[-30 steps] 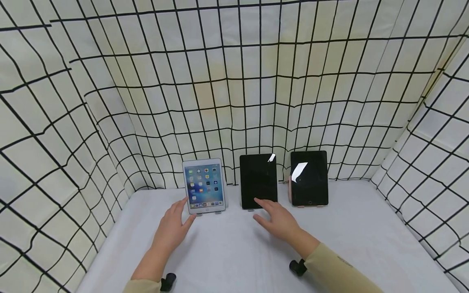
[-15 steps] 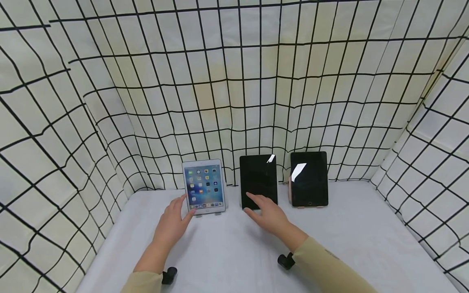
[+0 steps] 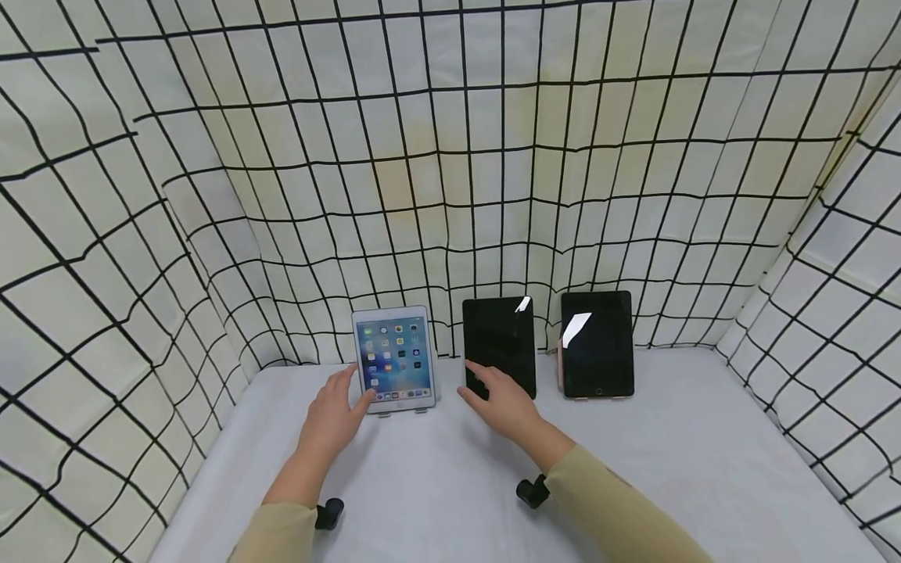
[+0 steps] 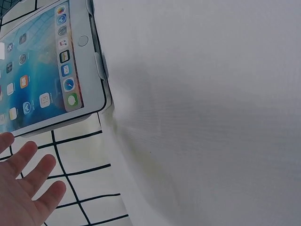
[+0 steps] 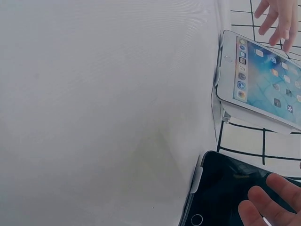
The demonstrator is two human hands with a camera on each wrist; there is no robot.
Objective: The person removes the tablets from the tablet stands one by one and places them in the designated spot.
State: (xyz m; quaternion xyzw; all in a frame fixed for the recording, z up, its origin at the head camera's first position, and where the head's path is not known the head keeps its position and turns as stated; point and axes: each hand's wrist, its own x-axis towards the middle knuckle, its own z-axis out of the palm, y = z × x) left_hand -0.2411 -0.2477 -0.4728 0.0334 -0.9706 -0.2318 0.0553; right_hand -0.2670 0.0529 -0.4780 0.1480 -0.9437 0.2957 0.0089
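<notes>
A white tablet [image 3: 396, 356] with a lit screen of app icons leans upright on a stand at the back of the table. My left hand [image 3: 331, 418] is at its left edge, fingers spread and the thumb by the lower left corner; the left wrist view shows the hand [image 4: 28, 188] just beside the tablet's edge [image 4: 49, 125]. In the middle stands a dark-screened black tablet [image 3: 498, 332]. My right hand [image 3: 503, 403] hovers over its lower left part with extended fingers, and the right wrist view has those fingers [image 5: 263, 207] in front of the black screen [image 5: 230, 179].
A second dark tablet [image 3: 598, 348] with a pink edge stands to the right, light glaring on its screen. White cloth covers the table [image 3: 436, 500]. Black-gridded white sheets [image 3: 493, 172] rise behind and at both sides. Small black cameras [image 3: 533, 491] sit on the wrists.
My right hand has moved left and slightly up across the front of the middle tablet. The left hand has shifted slightly up along the white tablet's edge. The tablets stay put.
</notes>
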